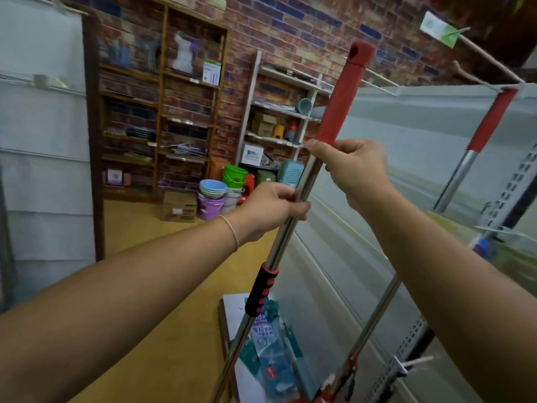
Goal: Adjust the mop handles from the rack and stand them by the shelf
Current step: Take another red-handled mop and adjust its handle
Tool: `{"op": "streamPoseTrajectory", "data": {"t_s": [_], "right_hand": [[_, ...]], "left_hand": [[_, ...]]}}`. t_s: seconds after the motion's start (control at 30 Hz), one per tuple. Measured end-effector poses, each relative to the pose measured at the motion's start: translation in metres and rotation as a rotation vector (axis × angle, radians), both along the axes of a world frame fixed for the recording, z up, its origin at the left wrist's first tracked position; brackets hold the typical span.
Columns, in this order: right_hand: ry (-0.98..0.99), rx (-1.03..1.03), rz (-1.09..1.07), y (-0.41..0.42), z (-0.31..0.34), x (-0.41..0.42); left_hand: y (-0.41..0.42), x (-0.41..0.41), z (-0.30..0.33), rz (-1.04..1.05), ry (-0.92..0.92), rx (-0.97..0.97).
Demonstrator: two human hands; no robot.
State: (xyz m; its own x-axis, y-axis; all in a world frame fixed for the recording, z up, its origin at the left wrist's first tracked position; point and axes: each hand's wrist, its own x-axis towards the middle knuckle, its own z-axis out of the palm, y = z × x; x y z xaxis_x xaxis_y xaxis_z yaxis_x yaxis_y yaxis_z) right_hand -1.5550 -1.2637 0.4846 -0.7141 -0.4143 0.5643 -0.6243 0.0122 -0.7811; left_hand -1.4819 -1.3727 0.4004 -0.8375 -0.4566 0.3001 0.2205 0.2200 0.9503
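In the head view, the left hand (271, 209) grips the steel mop handle (293, 216) mid-shaft; the right hand (353, 173) closes around it just below the red grip (344, 94). A second mop handle (467, 170) apparently hangs on the rack (453, 88).

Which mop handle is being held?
The near mop handle, the one with the black collar: the left hand and right hand both grip it. The far handle hangs untouched on the rack.
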Motion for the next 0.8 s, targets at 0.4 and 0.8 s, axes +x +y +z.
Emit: {"op": "streamPoseTrajectory", "data": {"t_s": [0.4,0.8], "right_hand": [[-0.014,0.021,-0.11,-0.044,0.0,-0.093],[0.076,0.005,-0.547,-0.059,0.035,-0.152]], "left_hand": [[-0.047,-0.121,0.02,-0.195,0.093,0.041],[-0.069,-0.229,0.047,-0.469,0.074,-0.062]]}}
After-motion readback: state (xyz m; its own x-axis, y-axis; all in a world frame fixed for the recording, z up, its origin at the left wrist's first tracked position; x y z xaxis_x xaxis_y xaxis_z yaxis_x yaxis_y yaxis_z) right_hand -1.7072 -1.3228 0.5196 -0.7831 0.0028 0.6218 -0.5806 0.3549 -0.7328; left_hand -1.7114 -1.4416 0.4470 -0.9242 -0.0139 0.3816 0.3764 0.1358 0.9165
